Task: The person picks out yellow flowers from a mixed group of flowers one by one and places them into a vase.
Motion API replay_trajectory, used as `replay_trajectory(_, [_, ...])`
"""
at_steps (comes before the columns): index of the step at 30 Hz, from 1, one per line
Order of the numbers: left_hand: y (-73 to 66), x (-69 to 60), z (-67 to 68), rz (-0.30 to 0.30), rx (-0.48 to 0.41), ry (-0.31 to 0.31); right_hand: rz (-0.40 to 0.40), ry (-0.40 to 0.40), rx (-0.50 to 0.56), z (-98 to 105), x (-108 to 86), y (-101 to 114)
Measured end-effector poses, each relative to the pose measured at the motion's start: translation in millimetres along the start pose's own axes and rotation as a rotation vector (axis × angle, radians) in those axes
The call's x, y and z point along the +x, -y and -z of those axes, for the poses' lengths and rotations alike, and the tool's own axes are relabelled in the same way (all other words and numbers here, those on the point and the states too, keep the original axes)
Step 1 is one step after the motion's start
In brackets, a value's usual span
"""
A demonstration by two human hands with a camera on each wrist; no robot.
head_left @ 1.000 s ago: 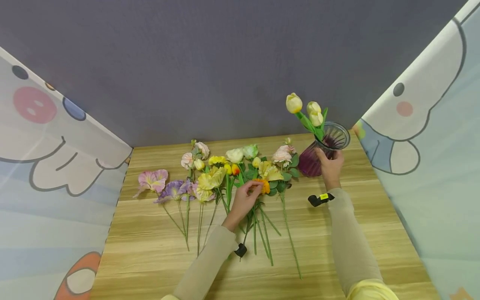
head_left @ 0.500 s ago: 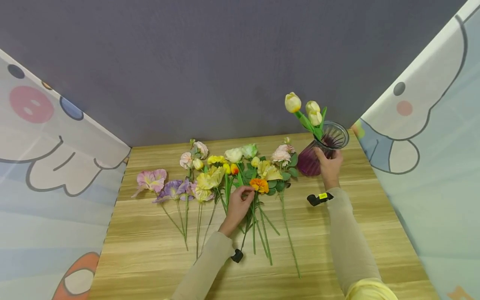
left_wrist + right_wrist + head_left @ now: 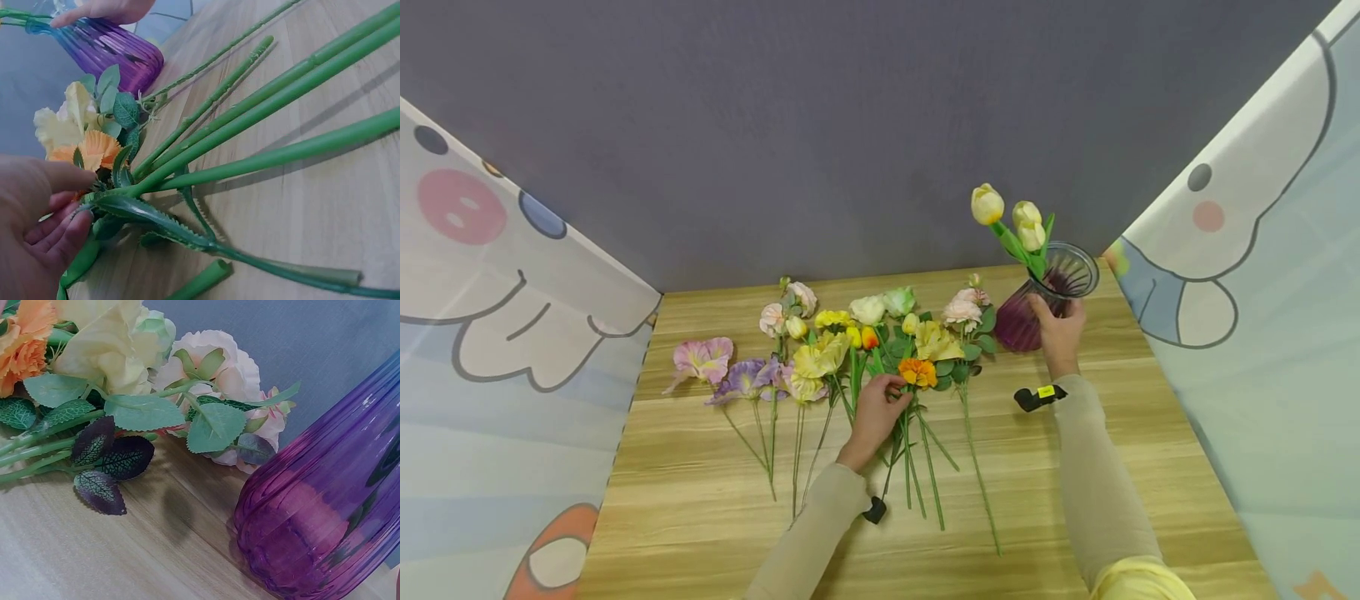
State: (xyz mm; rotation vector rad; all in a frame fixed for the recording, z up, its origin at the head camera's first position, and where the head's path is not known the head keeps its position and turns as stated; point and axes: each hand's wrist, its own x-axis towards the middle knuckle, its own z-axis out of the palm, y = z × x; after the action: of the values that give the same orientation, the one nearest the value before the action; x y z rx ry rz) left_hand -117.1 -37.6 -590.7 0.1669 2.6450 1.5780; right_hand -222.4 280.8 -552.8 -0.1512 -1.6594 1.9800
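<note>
My right hand (image 3: 1062, 333) grips the neck of a ribbed glass vase (image 3: 1021, 321), clear grey at the rim and purple below. The vase leans, its mouth tipped toward the right, and several cream tulips (image 3: 1028, 223) stand in it. In the right wrist view the purple lower part of the vase (image 3: 306, 525) is large at the right. With thumb and fingers my left hand (image 3: 876, 412) pinches an orange ruffled flower (image 3: 918, 372) just under its head. Green stems (image 3: 250, 119) run out beside that hand in the left wrist view.
Yellow ruffled flowers (image 3: 822, 357), pale pink roses (image 3: 962, 310) and a white bloom (image 3: 868, 310) lie around the left hand. Purple and pink flowers (image 3: 745, 379) lie farther left. A dark grey panel (image 3: 850, 150) rises behind the wooden table (image 3: 700, 517); printed panels flank it.
My left hand has drawn back slightly from over the orange flower to just below its head. A green stem beneath has shifted a little left. The right hand and vase stay nearly still.
</note>
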Motion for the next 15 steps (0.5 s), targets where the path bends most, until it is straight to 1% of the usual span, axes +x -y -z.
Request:
replay_trajectory(2, [-0.7,0.3,-0.9,0.003,0.034,0.006,0.002,0.002,0.015,1,-0.1,-1])
replay_trajectory(5, [-1.8,0.5,-1.5,0.010,0.053,0.010,0.004,0.006,0.015,1,-0.4,-1])
replay_trajectory(9, [-4.9,2.0,0.1,0.045,0.067,0.030,0.005,0.009,0.005,0,-0.2,-1])
replay_trajectory(11, [-7.2,3.7,1.9,0.073,0.083,0.059,0.005,0.006,0.006,0,0.1,-1])
replay_trajectory(15, [-11.9,7.6,5.9,0.116,0.120,0.139,0.012,0.000,0.016,-1,0.3,0])
